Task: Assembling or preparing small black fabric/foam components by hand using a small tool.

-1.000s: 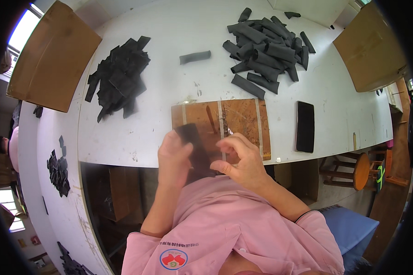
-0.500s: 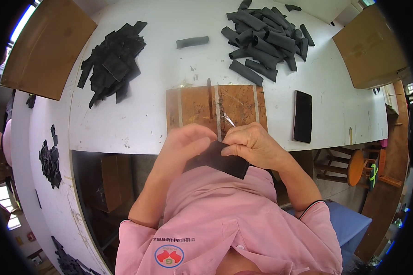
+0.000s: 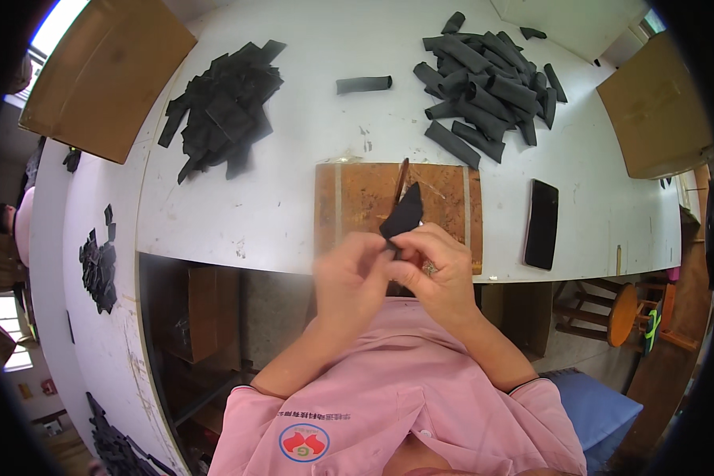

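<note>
A dark piece of black fabric (image 3: 406,213) stands up between my hands, its narrow lower end pinched in the fingertips. My left hand (image 3: 349,274), a little blurred, is closed on that end from the left. From the right, my right hand (image 3: 438,274) pinches the same end with thumb and forefinger. Something small and shiny shows at the right hand's fingers; I cannot make out what it is. Behind the fabric lies a scuffed brown board (image 3: 452,206) with pale strips, and a thin brown stick-like tool (image 3: 402,176) rests on it, partly covered.
Flat black pieces (image 3: 226,115) are heaped at the left of the white table (image 3: 293,198). Rolled dark tubes (image 3: 492,87) form a pile at the right, with one tube (image 3: 364,84) apart. A phone (image 3: 541,224) lies right of the board. Cardboard boxes (image 3: 107,79) flank both sides.
The black fabric has gone from hanging below my hands to standing up beyond them. My left fingers have come in against the right ones. The whole view has shifted slightly.
</note>
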`<state>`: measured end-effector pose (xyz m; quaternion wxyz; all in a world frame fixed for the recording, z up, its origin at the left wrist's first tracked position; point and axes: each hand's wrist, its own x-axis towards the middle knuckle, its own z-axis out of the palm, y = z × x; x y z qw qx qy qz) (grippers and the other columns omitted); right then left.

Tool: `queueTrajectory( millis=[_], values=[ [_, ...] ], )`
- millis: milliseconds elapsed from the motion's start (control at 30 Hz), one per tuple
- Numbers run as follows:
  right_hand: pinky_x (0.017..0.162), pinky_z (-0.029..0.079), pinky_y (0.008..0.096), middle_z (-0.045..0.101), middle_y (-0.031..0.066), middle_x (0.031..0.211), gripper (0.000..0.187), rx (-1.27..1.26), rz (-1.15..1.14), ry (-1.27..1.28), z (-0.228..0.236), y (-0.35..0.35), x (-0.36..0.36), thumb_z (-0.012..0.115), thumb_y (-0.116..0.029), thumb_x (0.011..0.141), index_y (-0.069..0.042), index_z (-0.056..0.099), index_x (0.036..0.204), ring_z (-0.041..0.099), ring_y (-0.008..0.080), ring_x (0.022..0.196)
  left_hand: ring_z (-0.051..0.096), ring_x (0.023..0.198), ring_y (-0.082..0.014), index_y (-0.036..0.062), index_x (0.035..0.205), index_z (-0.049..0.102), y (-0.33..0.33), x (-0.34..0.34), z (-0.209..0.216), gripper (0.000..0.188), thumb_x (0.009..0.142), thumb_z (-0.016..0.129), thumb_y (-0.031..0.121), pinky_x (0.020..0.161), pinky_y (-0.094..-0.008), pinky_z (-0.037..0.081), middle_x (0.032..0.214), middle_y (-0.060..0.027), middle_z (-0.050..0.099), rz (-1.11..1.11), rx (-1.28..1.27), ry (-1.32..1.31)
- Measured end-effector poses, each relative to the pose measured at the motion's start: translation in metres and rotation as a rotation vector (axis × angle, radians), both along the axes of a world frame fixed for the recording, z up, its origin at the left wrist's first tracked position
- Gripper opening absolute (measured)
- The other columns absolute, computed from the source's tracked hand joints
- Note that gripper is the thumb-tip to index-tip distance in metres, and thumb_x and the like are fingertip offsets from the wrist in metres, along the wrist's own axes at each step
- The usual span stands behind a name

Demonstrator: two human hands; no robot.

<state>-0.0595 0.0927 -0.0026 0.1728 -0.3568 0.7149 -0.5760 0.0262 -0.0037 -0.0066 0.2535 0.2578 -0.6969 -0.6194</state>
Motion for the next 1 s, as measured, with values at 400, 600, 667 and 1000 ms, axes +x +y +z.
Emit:
queueTrajectory(
  millis=[400, 600, 667, 1000],
  values=[
    [0.045, 0.037, 0.0230, 0.050, 0.0053, 0.065, 0.011, 0.009, -0.135, 0.081, -0.022, -0.015, -0.003, 0.059, 0.005, 0.063, 0.002, 0.056, 0.073, 0.047, 0.0109, 0.053, 0.042, 0.045, -0.0014, -0.0005, 0.085, 0.052, -0.013, 0.000, -0.010, 0.019, 0.069, 0.057, -0.008, 0.035, -0.0154, 0.027, 0.067, -0.0046, 0.056, 0.046, 0.604, 0.157],
    [0.048, 0.032, 0.0192, 0.047, -0.0014, 0.063, 0.007, -0.231, 0.201, -0.938, -0.026, -0.005, -0.007, 0.061, -0.005, 0.074, -0.001, 0.056, 0.072, 0.040, 0.0068, 0.052, 0.037, 0.041, -0.0011, -0.0007, 0.084, 0.051, -0.029, 0.007, -0.004, 0.017, 0.069, 0.056, -0.008, 0.036, -0.0151, 0.026, 0.063, -0.0010, 0.052, -0.252, 0.974, 0.202],
    [0.048, 0.030, 0.0184, 0.046, -0.0022, 0.062, 0.009, -0.305, 0.285, -1.180, -0.030, -0.004, -0.006, 0.060, -0.010, 0.077, -0.002, 0.056, 0.073, 0.038, 0.0061, 0.052, 0.037, 0.041, -0.0012, -0.0012, 0.083, 0.052, -0.021, 0.002, 0.000, 0.016, 0.069, 0.055, -0.008, 0.036, -0.0156, 0.027, 0.062, -0.0004, 0.052, -0.110, 0.751, 0.153],
    [0.051, 0.032, 0.0171, 0.042, -0.0056, 0.061, 0.015, -0.151, 0.151, -0.909, -0.020, -0.007, -0.008, 0.055, -0.018, 0.082, -0.006, 0.050, 0.073, 0.038, 0.0034, 0.055, 0.041, 0.041, -0.0009, -0.0023, 0.093, 0.048, -0.009, -0.004, -0.003, 0.020, 0.074, 0.049, -0.008, 0.035, -0.0143, 0.029, 0.063, -0.0032, 0.054, 0.087, 0.362, 0.110]
  ],
)
